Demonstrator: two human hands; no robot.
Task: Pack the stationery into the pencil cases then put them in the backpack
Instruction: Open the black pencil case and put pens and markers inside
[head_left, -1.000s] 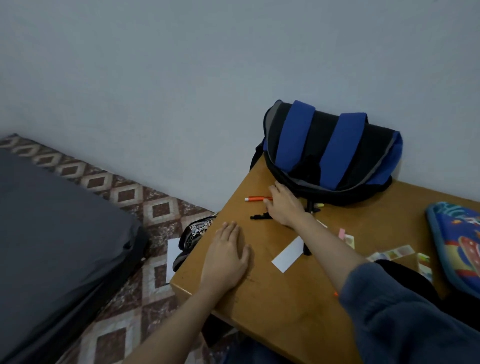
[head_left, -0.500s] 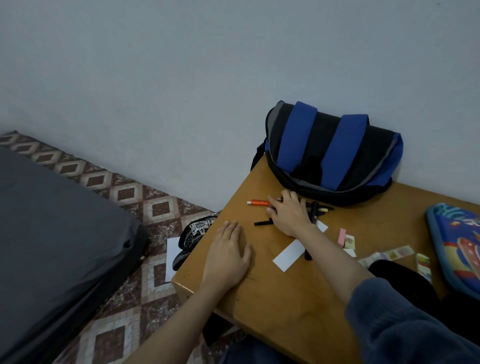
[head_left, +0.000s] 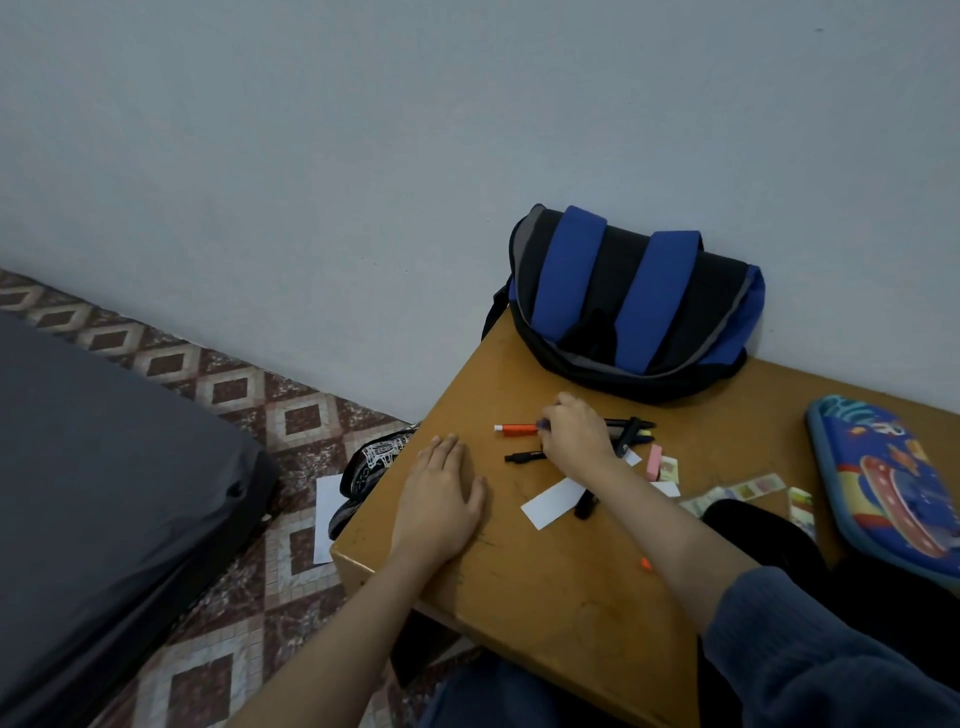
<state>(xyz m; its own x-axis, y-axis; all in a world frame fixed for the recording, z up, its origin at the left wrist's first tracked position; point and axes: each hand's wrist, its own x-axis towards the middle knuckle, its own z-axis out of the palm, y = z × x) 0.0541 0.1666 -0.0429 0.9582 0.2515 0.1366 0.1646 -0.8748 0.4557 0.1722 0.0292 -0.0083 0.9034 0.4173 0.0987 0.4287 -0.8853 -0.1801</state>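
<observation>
Backpack (head_left: 621, 291), black with blue stripes

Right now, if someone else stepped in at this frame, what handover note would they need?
Left hand: open, flat on the brown wooden table.
Right hand: fingers curled over the loose pens, fingertips at the orange pen; a firm hold is not clear.
Things: black pen, pink eraser, white paper slip and black marker lie loose on the table. Blue cartoon-printed pencil case lies at the right, blue and black fabric backpack against the wall.
Done: nothing visibly packed.
Left: fill the case, then put it in the backpack.
</observation>
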